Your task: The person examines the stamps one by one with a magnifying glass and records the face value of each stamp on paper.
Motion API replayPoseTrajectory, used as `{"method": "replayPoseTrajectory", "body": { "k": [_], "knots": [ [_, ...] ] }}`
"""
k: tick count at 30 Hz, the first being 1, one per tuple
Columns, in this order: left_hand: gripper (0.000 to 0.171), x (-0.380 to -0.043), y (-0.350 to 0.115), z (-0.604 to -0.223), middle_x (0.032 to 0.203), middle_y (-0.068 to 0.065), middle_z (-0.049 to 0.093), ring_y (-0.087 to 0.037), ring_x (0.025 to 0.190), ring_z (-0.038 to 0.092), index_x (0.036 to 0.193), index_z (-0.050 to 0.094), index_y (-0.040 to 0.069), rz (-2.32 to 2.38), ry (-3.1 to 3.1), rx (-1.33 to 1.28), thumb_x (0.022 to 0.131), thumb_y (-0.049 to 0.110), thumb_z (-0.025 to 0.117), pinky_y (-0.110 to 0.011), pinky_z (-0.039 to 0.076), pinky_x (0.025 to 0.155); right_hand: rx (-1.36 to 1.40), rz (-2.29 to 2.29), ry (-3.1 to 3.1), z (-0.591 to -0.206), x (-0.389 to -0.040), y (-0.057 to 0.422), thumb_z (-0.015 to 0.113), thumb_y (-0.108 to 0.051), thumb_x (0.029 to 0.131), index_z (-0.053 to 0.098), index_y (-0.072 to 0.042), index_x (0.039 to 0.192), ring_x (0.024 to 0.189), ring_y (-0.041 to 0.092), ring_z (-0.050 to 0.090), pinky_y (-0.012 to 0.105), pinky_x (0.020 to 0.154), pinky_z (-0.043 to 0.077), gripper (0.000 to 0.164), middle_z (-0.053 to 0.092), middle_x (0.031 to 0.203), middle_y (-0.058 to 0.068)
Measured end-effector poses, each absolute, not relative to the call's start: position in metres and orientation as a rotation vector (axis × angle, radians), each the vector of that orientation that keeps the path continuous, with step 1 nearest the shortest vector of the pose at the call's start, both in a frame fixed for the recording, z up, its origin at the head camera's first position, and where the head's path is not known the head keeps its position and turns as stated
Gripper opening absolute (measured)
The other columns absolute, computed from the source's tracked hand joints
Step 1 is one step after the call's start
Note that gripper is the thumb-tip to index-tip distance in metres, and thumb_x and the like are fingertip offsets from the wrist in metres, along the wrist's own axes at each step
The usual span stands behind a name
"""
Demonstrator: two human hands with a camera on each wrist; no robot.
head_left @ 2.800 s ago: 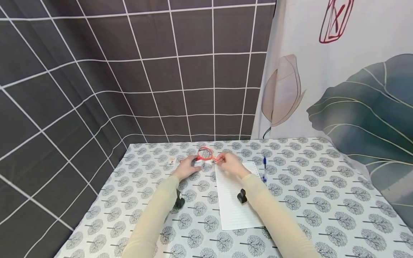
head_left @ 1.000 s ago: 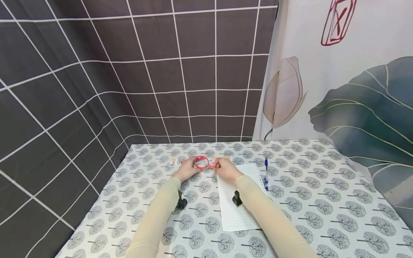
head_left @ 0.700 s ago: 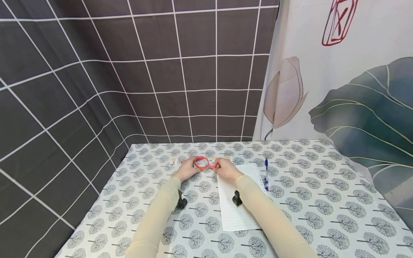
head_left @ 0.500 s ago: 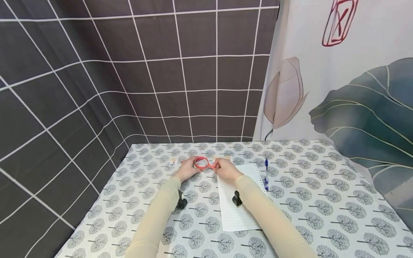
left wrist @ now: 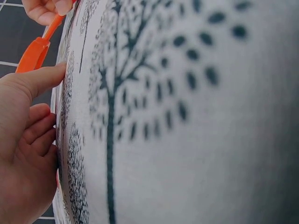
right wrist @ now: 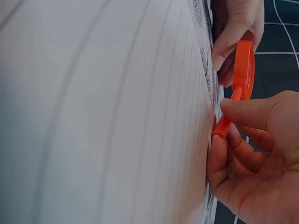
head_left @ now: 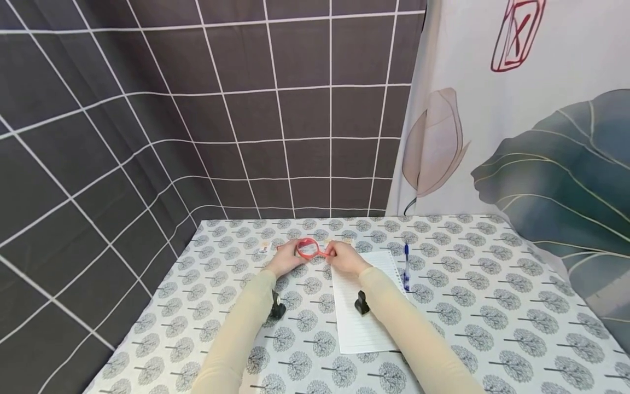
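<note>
An orange-red magnifying glass (head_left: 307, 249) is held just above the far part of the table. My right hand (head_left: 346, 257) pinches its handle between thumb and fingers, plain in the right wrist view, where the orange rim (right wrist: 241, 65) stands nearly edge-on. My left hand (head_left: 285, 258) rests on the cloth beside the lens, partly behind the rim. Its thumb is out and its fingers (left wrist: 39, 126) are loosely bent with their tips at the table surface. Something small and pale lies under the lens; I cannot tell what it is.
Lined loose-leaf paper (head_left: 361, 323) lies under my right forearm. To its right is a blue pen (head_left: 406, 267). A small printed card (head_left: 264, 247) lies left of my left hand, and a yellowish slip (head_left: 346, 241) behind my right. A dark grid curtain (head_left: 305, 109) hangs behind the table.
Since the oldest frame, the magnifying glass has come lower and slightly left, closer to my left hand. My right hand went with it. Over the last second both hands have stayed still.
</note>
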State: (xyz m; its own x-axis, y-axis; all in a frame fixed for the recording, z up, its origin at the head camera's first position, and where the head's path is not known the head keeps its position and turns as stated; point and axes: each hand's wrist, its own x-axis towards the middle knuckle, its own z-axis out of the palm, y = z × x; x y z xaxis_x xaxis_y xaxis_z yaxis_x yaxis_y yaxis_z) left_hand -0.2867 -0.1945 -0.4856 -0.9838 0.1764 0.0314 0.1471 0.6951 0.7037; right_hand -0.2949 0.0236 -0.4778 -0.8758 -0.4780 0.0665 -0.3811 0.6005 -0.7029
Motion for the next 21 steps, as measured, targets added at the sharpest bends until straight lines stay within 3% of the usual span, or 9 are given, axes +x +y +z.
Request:
{"method": "replayPoseTrajectory", "body": {
  "k": [9, 21],
  "knots": [
    [0.073, -0.285, -0.196, -0.485, 0.154, -0.018, 0.043, -0.038, 0.144, 0.037, 0.149, 0.047, 0.005, 1.162, 2.820, 0.242, 0.088, 0.031, 0.076, -0.054, 0.029, 0.119, -0.693, -1.225, 2.692, -0.468, -0.296, 0.049, 0.065, 0.002, 0.090, 0.066, 0.000, 0.103, 0.079, 0.018, 0.057, 0.033, 0.077, 0.054, 0.013, 0.062, 0.088, 0.005],
    [0.072, -0.280, -0.194, -0.481, 0.155, -0.018, 0.042, -0.039, 0.143, 0.038, 0.151, 0.045, 0.007, 1.147, 2.818, 0.223, 0.090, 0.030, 0.075, -0.055, 0.029, 0.119, -0.604, -1.199, 2.816, -0.449, -0.307, 0.120, 0.064, 0.001, 0.094, 0.064, 0.005, 0.110, 0.087, 0.026, 0.062, 0.041, 0.080, 0.056, 0.016, 0.066, 0.097, 0.014]
  ]
}}
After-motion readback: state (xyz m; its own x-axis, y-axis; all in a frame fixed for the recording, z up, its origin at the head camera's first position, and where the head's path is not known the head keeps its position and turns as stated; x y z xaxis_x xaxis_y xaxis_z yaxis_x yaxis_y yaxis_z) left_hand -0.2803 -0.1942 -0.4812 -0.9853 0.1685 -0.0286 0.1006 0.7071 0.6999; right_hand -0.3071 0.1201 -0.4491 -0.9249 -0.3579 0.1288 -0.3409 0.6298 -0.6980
